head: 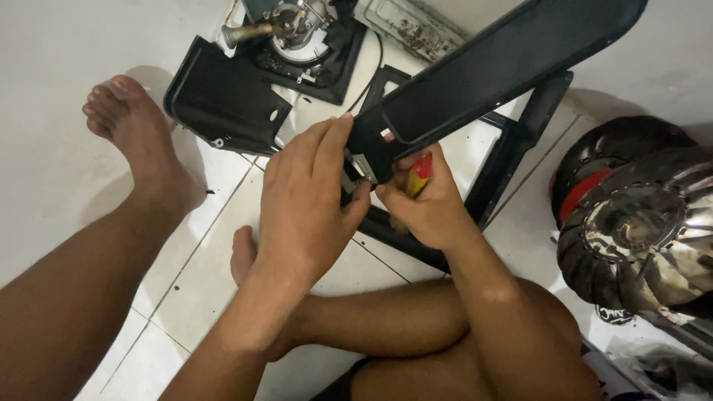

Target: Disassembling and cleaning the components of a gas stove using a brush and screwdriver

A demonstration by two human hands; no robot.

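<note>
Above white tiled floor (200,245), between raised knees: left hand (304,200) grips lower end of long black panel (505,59), fingers curled over edge. Right hand (427,208) closed around red-yellow screwdriver (418,174), tip hidden against panel. Black frame (512,148) beneath.

A long matt black plastic panel (505,63) is held over a glossy white tiled floor (215,245). The red-and-yellow tool handle (418,175) looks like smooth plastic; at right, ribbed metal domes (639,230) shine mirror-bright, beside a dull, rust-flecked metal plate (408,26).
</note>
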